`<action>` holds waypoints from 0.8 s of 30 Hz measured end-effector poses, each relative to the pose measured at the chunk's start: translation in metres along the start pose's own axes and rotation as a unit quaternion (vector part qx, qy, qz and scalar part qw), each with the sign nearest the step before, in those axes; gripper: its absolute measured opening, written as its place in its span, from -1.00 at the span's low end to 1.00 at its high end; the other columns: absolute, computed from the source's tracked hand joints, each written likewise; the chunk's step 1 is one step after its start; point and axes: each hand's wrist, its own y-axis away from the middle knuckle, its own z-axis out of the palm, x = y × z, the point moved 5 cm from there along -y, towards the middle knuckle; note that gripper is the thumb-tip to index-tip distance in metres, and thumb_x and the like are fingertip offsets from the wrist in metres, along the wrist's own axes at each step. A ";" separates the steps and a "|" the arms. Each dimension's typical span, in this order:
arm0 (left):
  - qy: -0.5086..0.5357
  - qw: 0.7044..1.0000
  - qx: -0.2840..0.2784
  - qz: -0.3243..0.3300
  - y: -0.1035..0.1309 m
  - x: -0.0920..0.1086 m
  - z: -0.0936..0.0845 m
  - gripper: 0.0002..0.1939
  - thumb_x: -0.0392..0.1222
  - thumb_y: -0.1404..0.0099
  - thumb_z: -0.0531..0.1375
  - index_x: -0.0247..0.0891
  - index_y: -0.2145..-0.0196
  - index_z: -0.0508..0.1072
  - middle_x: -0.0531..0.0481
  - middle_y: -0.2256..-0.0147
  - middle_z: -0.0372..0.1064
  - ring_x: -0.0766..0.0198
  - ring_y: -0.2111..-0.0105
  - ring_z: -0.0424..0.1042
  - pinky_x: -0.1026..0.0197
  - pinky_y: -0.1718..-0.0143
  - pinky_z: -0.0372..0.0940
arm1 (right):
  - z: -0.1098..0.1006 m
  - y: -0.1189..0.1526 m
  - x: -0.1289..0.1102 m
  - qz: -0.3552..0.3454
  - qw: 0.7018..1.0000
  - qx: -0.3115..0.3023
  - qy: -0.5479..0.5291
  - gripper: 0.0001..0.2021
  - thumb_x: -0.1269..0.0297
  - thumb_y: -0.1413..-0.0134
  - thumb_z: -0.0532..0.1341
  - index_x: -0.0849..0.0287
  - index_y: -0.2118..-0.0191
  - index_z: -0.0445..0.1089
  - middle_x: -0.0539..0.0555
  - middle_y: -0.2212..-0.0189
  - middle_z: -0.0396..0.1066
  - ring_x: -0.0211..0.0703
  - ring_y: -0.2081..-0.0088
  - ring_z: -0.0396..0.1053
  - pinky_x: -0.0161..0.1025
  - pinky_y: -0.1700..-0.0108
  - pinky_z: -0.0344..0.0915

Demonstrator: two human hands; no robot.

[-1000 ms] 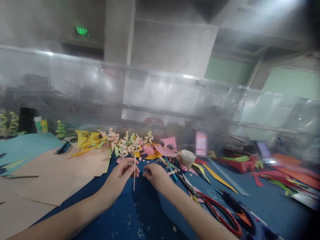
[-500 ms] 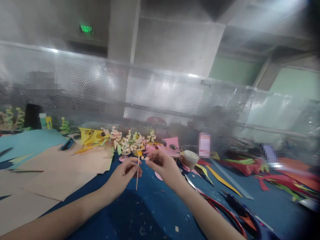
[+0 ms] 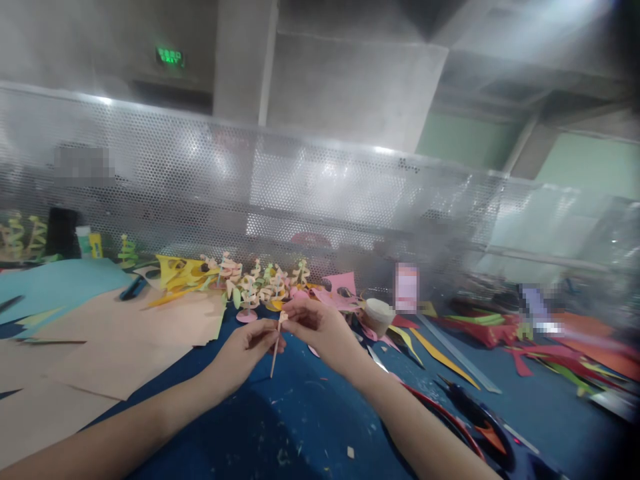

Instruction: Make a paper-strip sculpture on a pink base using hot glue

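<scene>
My left hand (image 3: 253,347) pinches a thin pale stick (image 3: 275,353), which stands nearly upright over the blue table. At the stick's top end, my right hand (image 3: 317,330) has its fingers closed on a small pale paper piece (image 3: 283,317), which touches the stick. Just behind the hands stand several small curled-paper figures (image 3: 257,283) in pale pink, cream and green. One of them has a round pink base (image 3: 247,316).
Pale paper sheets (image 3: 120,333) and a blue sheet (image 3: 65,277) cover the left. A white cup (image 3: 379,317), paper strips (image 3: 445,360), red-handled scissors (image 3: 445,417) and a dark blue tool (image 3: 485,427) lie at right. A perforated screen (image 3: 200,180) runs behind.
My right hand has moved left, bringing the small paper piece from beside the stick to its top. My left hand still holds the stick. The view has shifted slightly.
</scene>
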 end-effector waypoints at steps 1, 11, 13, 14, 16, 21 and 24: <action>0.000 1.000 -0.001 -0.002 0.000 0.000 0.000 -0.83 -0.09 -0.13 0.12 -0.23 0.41 0.41 0.02 0.47 0.38 0.21 0.40 0.36 0.19 0.30 0.25 | 0.000 0.000 -0.001 0.002 1.000 -0.008 0.007 -0.81 0.30 0.12 0.22 0.19 0.29 0.36 0.01 0.42 0.39 -0.24 0.35 0.35 -0.25 0.25 0.30; 0.018 1.000 -0.005 -0.006 0.001 0.004 0.003 -0.79 -0.05 -0.12 0.13 -0.24 0.38 0.40 0.03 0.48 0.38 0.21 0.40 0.37 0.19 0.30 0.25 | -0.001 0.000 -0.008 0.005 0.999 -0.030 0.032 -0.80 0.24 0.07 0.18 0.21 0.27 0.36 0.00 0.45 0.38 -0.24 0.38 0.34 -0.27 0.29 0.27; 0.043 0.999 -0.006 -0.022 0.002 0.003 0.005 -0.77 -0.03 -0.11 0.13 -0.24 0.36 0.39 0.03 0.47 0.38 0.22 0.40 0.37 0.18 0.29 0.26 | -0.006 0.002 -0.004 0.017 0.999 -0.028 0.030 -0.74 0.21 0.05 0.16 0.21 0.21 0.32 0.01 0.42 0.40 -0.24 0.37 0.36 -0.27 0.28 0.29; 0.057 0.998 -0.007 -0.033 0.003 0.001 0.006 -0.76 -0.02 -0.11 0.14 -0.24 0.35 0.39 0.04 0.47 0.37 0.22 0.40 0.37 0.17 0.28 0.26 | -0.011 0.005 0.000 0.025 0.998 -0.023 0.053 -0.74 0.19 0.04 0.15 0.21 0.22 0.30 0.01 0.42 0.40 -0.25 0.38 0.37 -0.28 0.30 0.30; 0.086 0.995 -0.008 -0.054 0.004 -0.001 0.008 -0.77 -0.03 -0.11 0.14 -0.23 0.33 0.37 0.05 0.47 0.36 0.23 0.39 0.37 0.16 0.26 0.26 | -0.024 0.011 0.009 0.040 0.990 -0.005 0.131 -0.79 0.17 0.02 0.13 0.20 0.29 0.31 0.02 0.43 0.40 -0.25 0.40 0.37 -0.30 0.33 0.30; 0.115 0.990 -0.006 -0.085 0.008 -0.005 0.012 -0.74 -0.06 -0.11 0.15 -0.23 0.26 0.33 0.10 0.52 0.30 0.31 0.49 0.34 0.22 0.36 0.24 | -0.054 0.036 0.041 0.090 0.958 0.019 0.272 -0.90 0.29 0.12 0.17 0.19 0.47 0.39 0.04 0.50 0.43 -0.18 0.44 0.36 -0.26 0.37 0.27; 0.117 0.988 -0.009 -0.101 0.010 -0.008 0.015 -0.76 -0.09 -0.14 0.12 -0.24 0.25 0.30 0.15 0.57 0.24 0.38 0.59 0.26 0.32 0.52 0.15 | -0.066 0.052 0.056 0.123 0.941 0.004 0.317 -0.85 0.32 0.14 0.17 0.19 0.37 0.42 0.04 0.48 0.46 -0.19 0.46 0.37 -0.29 0.39 0.28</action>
